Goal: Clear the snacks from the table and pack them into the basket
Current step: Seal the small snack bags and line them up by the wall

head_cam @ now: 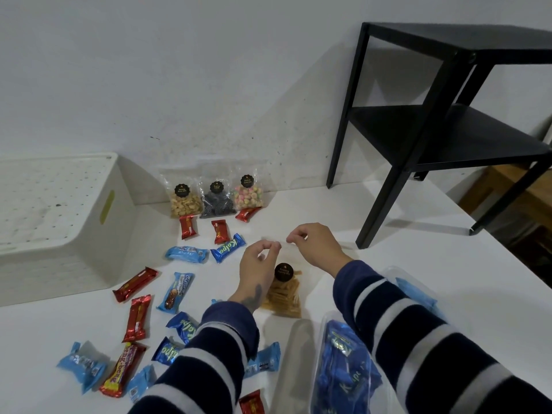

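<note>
A clear bag of tan stick snacks (283,297) with a round black label hangs over the middle of the white table (403,234). My left hand (258,264) and my right hand (316,243) each pinch its clear top edge. Several red and blue snack bars lie scattered to the left, among them a red bar (136,283) and a blue Kalpa bar (228,248). Three clear snack bags (215,195) lean on the wall at the back. A clear plastic basket (343,360) at the bottom right holds blue wrappers.
A white perforated box (59,222) with its lid on stands at the left against the wall. A black two-shelf side table (433,130) stands on the table's back right. The table's right edge runs diagonally past the basket.
</note>
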`<state>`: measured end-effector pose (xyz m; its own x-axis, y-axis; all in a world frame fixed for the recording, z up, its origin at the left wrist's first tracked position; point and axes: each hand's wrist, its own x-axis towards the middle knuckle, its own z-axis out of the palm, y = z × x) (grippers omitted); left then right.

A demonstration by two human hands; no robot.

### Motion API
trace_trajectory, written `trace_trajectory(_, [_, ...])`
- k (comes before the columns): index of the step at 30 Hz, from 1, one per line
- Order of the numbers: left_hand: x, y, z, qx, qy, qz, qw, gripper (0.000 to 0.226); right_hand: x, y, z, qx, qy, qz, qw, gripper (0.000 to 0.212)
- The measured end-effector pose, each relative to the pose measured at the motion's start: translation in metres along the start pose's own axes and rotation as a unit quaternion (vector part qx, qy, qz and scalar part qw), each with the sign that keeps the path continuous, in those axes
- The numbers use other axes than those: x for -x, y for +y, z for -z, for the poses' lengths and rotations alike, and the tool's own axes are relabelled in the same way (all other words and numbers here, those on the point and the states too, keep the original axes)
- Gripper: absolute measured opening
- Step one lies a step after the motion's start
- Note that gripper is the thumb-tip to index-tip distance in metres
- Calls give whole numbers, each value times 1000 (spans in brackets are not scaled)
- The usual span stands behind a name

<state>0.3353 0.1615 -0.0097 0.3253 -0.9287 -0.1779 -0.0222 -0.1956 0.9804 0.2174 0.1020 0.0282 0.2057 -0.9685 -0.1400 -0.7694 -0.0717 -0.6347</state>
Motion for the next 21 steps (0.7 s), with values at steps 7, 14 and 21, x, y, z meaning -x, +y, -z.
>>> trace_trajectory(7, [3, -48, 17, -177, -77, -33, 981, 66, -2, 11, -17, -75, 39, 11, 996, 25])
trace_trajectory(14, [-8, -68, 19, -197, -55, -31, 978, 71, 19, 31, -61, -113, -73, -85, 987, 68])
trace_trajectory(21, [-33, -60, 25, -201, -17, -76, 976, 60, -22, 40, -48, -136, -38, -75, 987, 65])
